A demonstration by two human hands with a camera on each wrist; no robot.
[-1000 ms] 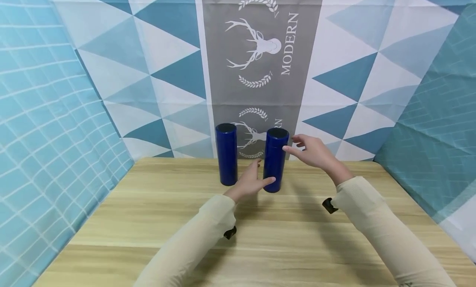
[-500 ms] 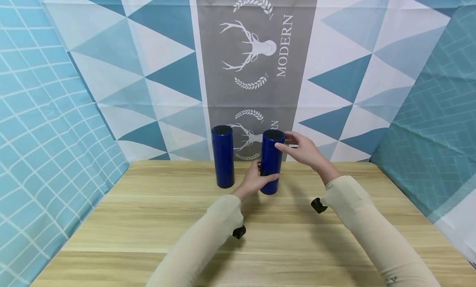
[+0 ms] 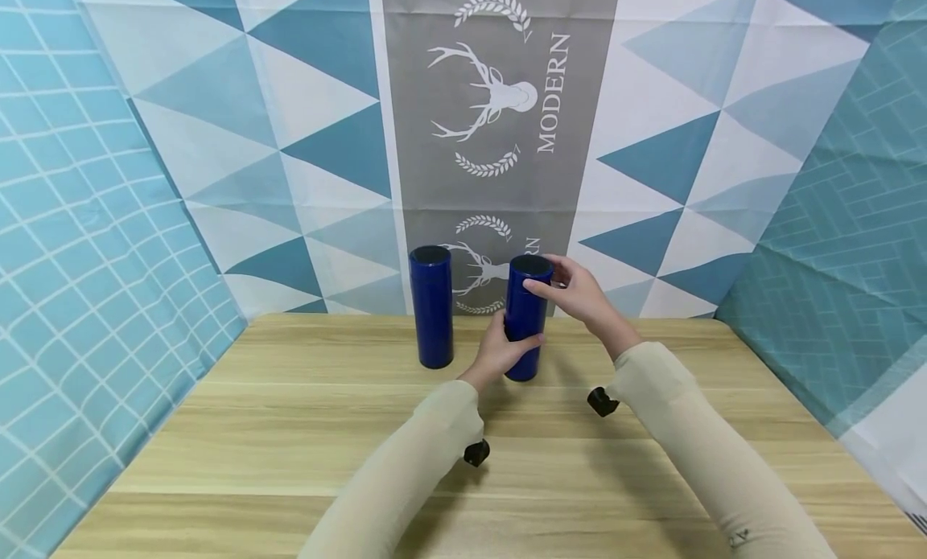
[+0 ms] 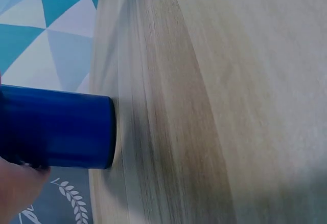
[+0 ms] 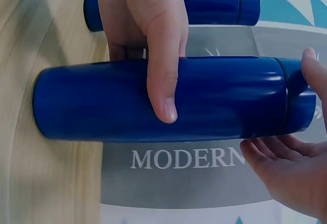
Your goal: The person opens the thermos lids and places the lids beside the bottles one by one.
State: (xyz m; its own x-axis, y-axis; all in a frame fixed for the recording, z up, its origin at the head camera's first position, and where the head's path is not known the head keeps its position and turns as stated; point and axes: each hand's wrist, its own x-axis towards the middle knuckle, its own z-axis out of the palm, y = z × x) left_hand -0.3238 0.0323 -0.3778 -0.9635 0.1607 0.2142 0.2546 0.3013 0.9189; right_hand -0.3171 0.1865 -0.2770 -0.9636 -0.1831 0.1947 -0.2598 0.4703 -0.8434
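Two blue thermos flasks stand upright on the wooden table. My left hand [image 3: 498, 354] grips the right-hand flask [image 3: 525, 311] round the lower half of its body, thumb across the front. My right hand [image 3: 577, 289] holds the same flask at its lid [image 5: 301, 106], thumb on one side and fingers on the other. A thin dark seam separates lid and body in the right wrist view. To the left, the other flask [image 3: 433, 310] is untouched. In the left wrist view the held flask's lower part [image 4: 66, 127] shows, its base right at the tabletop.
The wooden table [image 3: 304, 454] reaches back to a patterned cloth backdrop [image 3: 492, 181] with a deer print. Tiled-pattern cloths hang at the left [image 3: 80, 245] and right [image 3: 833, 245]. The second flask stands a short way left of my left hand.
My left hand has closed round the right-hand flask's body. My right hand has moved left onto its lid. Both flasks keep their places on the table; the head view has shifted slightly.
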